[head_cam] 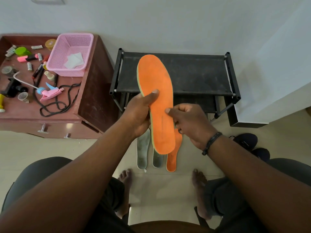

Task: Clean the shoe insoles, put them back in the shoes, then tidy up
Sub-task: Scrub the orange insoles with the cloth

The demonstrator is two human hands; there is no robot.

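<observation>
I hold an orange insole (158,91) upright in front of me, orange face toward the camera, green edge on its left. My left hand (140,113) grips its left edge with the thumb across the face. My right hand (190,121) pinches its right edge, thumb on the orange face. On the floor below lie two grey insoles (143,153) (157,159) and a second orange insole (173,157), side by side. Dark shoes (249,142) sit on the floor at the right, partly hidden by my right forearm.
A black shoe rack (193,73) stands against the wall ahead. A brown drawer unit (94,91) at the left carries a pink basket (70,52) with white wipes, a pink-blue spray head (48,93), black laces and several small items. My bare feet rest on the tiled floor.
</observation>
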